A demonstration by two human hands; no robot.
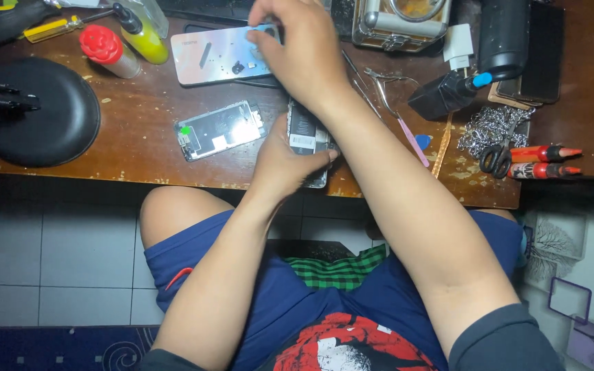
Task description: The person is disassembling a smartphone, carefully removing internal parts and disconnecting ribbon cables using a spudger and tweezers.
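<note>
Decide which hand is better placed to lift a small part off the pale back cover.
Probably the right hand: it hovers over the back cover, while the left hand steadies the opened phone.

White label (pixel 302 141) on opened phone (pixel 309 137)

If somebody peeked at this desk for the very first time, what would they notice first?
Probably the two bare arms crossing in the middle. The left hand grips an opened phone at the desk's front edge, while the right hand reaches over to a shiny phone back cover farther back. Next, the big black round lamp base on the left and the red-tipped tubes beside scissors on the right.
</note>
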